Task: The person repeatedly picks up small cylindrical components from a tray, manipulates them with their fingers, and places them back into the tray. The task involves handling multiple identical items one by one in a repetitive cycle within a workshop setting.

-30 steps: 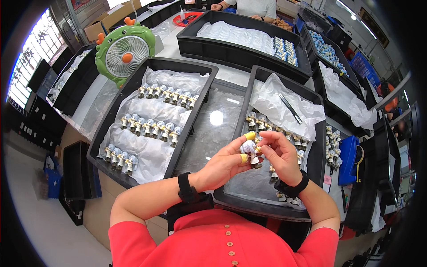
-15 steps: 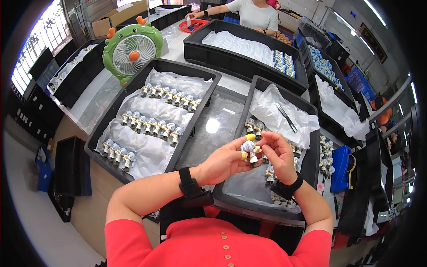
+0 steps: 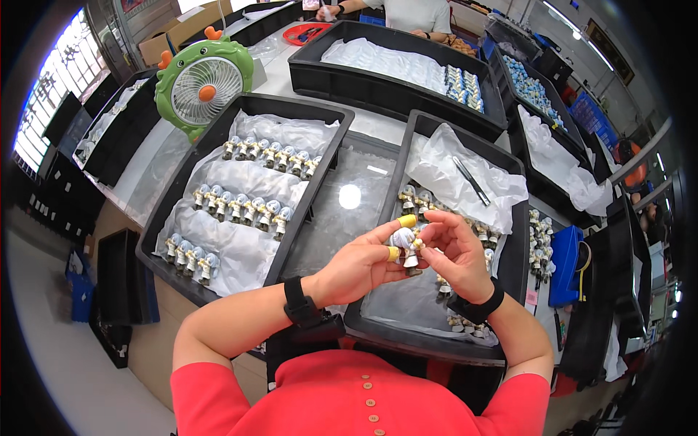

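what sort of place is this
Probably a workshop or factory floor: rows of matching figurines in a paper-lined black tray, more trays around, and a co-worker beyond them.

Noting a barred window [image 3: 57, 98] at upper left, glowing bright white. Observing a tan floor [image 3: 169, 299] at lower left, beneath a pale worktable [image 3: 378, 126]. Recording a lit tube lamp [image 3: 560, 17] at upper right, near a dark framed panel [image 3: 609, 49] on a grey wall [image 3: 584, 73]. Also noting a slanting metal rail [image 3: 641, 151] at right.

Bright overall; the window [image 3: 62, 94] glares at ten o'clock, a white reflection spots the grey surface [image 3: 327, 236], and edges curve into black.
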Available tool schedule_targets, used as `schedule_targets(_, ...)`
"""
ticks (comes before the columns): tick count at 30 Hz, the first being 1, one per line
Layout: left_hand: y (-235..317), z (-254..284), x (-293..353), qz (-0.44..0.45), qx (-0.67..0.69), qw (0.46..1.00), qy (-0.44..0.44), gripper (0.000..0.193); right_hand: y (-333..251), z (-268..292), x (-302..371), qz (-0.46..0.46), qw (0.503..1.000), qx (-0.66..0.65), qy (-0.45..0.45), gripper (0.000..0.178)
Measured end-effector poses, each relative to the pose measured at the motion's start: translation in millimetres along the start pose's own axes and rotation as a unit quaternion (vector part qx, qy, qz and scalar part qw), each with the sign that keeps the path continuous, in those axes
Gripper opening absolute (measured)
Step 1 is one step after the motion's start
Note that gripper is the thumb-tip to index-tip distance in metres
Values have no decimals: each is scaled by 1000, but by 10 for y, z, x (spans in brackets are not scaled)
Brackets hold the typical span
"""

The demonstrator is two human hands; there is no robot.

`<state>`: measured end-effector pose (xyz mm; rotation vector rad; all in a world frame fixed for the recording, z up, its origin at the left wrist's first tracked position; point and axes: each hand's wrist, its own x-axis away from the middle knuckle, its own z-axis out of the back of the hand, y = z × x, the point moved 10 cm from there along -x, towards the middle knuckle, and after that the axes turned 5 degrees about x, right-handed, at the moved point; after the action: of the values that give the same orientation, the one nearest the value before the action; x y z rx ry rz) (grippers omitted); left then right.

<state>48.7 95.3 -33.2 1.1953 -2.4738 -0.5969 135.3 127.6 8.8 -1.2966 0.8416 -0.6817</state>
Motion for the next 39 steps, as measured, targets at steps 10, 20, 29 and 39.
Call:
schedule_targets(10,23,-20,-12,-20,-7,1000,-14,58,-27,24,5,17,1000,9,7,46)
schedule_targets(20,40,-2,5,-28,-23,999,15,61,-93,2,44,74,994,84,11,49)
schedule_targets(29,-4,40,-9,-26,-34,999,-5,55,-117,-1,69,77,993,92,14,49)
schedule_targets(39,-43,24,14,7,-36,999,-1,52,-142,-15,37,56,993,103,6,48)
